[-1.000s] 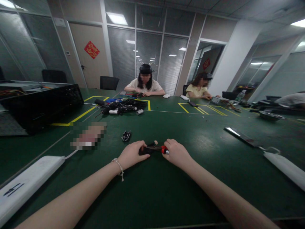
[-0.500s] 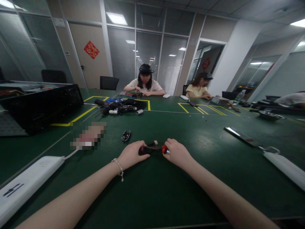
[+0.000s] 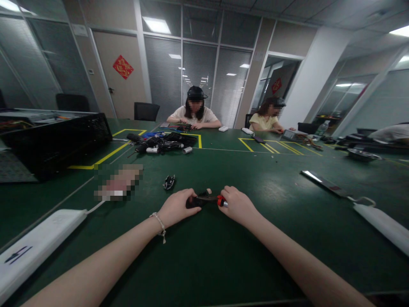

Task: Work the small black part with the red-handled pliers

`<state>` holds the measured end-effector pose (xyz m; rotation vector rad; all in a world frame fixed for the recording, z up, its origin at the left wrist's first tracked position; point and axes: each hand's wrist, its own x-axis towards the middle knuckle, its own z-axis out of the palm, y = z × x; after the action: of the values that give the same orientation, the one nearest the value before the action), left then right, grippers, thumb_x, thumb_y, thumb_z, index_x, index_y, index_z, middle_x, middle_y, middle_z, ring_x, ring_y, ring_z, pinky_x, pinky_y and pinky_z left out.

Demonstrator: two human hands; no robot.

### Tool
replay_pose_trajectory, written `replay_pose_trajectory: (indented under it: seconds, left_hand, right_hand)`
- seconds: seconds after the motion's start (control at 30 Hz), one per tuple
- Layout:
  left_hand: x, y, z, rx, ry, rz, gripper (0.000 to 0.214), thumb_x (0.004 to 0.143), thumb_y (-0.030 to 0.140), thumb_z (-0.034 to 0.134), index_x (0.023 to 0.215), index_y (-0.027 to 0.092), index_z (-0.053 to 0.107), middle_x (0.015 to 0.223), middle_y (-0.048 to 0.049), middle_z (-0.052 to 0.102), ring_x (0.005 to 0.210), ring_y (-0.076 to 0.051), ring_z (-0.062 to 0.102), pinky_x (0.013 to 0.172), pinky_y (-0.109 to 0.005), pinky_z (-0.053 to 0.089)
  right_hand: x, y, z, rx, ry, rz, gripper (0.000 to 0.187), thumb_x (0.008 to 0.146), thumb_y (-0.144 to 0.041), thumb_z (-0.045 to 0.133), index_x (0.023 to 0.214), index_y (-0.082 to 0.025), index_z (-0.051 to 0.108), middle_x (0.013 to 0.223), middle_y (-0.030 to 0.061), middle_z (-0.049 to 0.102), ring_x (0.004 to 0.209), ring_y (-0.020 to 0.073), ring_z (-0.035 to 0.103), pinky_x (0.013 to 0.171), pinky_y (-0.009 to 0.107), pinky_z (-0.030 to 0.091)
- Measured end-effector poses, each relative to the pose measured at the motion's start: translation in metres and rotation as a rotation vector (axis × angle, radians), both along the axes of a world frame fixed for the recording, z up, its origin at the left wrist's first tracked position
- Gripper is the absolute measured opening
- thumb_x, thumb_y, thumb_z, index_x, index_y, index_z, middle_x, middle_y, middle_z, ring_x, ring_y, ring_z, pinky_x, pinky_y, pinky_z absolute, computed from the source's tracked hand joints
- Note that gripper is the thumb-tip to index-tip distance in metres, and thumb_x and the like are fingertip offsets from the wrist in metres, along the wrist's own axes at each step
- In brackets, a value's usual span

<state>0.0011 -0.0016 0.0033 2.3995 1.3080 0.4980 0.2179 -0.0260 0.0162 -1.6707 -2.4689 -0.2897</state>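
My left hand (image 3: 179, 204) is closed round a small black part (image 3: 192, 202), its thumb and fingers pinching it just above the green table. My right hand (image 3: 239, 204) grips a red-handled tool (image 3: 220, 201) with a silver section. The tool's narrow dark metal end points left and meets the black part; exactly how they touch is too small to make out. Just beyond the tool lies a small pale piece (image 3: 208, 191). A black and silver broken-looking part (image 3: 169, 182) rests on the table, ahead and left of my left hand.
A large black computer case (image 3: 64, 145) stands at left, with a white power bank (image 3: 44, 243) nearer me. Tangled black cables and parts (image 3: 162, 141) lie further back. At right are a phone (image 3: 324, 183) and another white power bank (image 3: 383, 226). Two people sit across the table.
My hands, the black part and the red-handled tool stay in nearly the same place. The person opposite has shifted a hand slightly.
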Motion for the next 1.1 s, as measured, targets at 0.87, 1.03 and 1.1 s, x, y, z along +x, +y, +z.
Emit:
replay_pose_trajectory:
  seconds: [0.87,1.03,1.1]
  left_hand:
    - [0.0003,-0.0018,0.0032,-0.017,0.017,0.008,0.029,0.07,0.044,0.055,0.087,0.021,0.052,0.083,-0.0002,0.056,0.072,-0.016,0.054,0.058,-0.024,0.038]
    - [0.0004,-0.001,0.0,0.021,0.005,-0.003,0.028,0.07,0.044,0.055,0.085,0.02,0.052,0.081,0.0002,0.056,0.071,-0.016,0.054,0.059,-0.024,0.037]
    - [0.0004,-0.0008,-0.0001,0.027,0.003,-0.004,0.028,0.07,0.044,0.055,0.085,0.02,0.051,0.081,0.0003,0.056,0.071,-0.016,0.054,0.059,-0.024,0.037]
  right_hand:
    - [-0.0015,-0.0019,0.0054,-0.017,-0.004,-0.005,0.022,0.072,-0.029,0.053,0.087,-0.014,0.059,0.09,0.0074,0.057,0.081,0.0171,0.051,0.07,0.027,0.044]
    - [-0.0015,0.0002,-0.0001,0.011,-0.005,0.013,0.02,0.071,-0.028,0.052,0.085,-0.015,0.058,0.088,0.0074,0.057,0.081,0.0171,0.05,0.071,0.026,0.043]
    - [-0.0016,0.0002,-0.0008,0.019,-0.011,0.017,0.019,0.071,-0.027,0.052,0.084,-0.015,0.058,0.088,0.0074,0.057,0.08,0.0172,0.05,0.071,0.026,0.042]
